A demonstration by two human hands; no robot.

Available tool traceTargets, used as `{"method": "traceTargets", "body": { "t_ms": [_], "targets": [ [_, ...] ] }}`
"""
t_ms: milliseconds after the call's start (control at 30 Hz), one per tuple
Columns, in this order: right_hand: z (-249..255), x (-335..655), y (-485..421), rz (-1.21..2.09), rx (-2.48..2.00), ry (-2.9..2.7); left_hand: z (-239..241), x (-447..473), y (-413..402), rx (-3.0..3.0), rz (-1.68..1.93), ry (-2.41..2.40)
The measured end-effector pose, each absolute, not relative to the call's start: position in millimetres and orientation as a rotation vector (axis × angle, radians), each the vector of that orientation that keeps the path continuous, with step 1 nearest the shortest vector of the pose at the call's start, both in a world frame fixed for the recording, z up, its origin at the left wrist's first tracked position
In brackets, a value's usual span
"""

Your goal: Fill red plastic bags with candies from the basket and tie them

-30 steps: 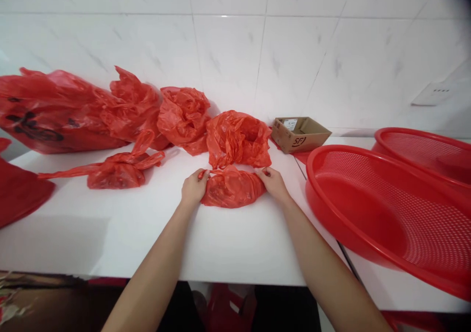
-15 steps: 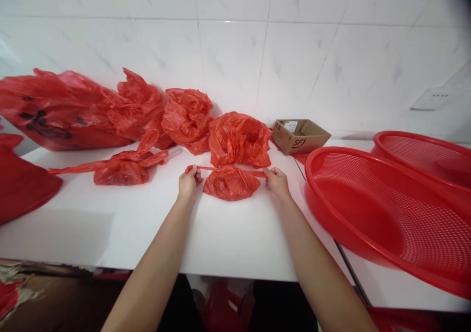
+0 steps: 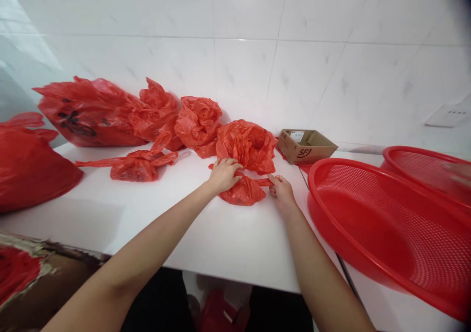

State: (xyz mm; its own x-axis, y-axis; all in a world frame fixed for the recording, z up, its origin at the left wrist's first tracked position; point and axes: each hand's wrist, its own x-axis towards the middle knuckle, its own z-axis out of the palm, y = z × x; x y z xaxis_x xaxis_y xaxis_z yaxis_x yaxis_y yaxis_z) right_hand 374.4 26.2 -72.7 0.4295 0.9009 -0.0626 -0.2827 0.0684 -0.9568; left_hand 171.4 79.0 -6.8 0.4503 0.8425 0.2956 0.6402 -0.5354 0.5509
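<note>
From here the handled bag is translucent red, a bulky bag red with black markings, the bench white, the wall tiles white veined grey, the nearer basket mesh-patterned red, the carton brown.

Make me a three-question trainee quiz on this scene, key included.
1. True or false: the left hand is on the small red bag in front of the person.
2. What does the right hand pinch?
A) A colander's rim
B) A narrow end of that bag
C) The black-marked bag
3. Fill in: the open carton by the wall bears the letters ____.

Key: 1 true; 2 B; 3 SF.
</note>
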Motion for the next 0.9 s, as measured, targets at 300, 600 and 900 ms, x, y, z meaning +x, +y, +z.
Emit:
{"method": "traceTargets", "body": {
  "t_ms": [300, 600, 900],
  "targets": [
    [-72.4, 376.4, 29.8, 0.962, -1.140, -0.572, 16.4, 152.2, 54.0, 2.359, 0.393, 1.202],
    [-78.8, 368.3, 27.7, 0.908, -1.203, -0.646, 66.2, 70.9, 34.0, 2.021, 0.534, 1.092],
    [-80.7, 362.3, 28.7, 0.875, -1.261, -0.743, 84.4, -87.5, 78.9, 1.594, 0.455, 1.753]
  ]
}}
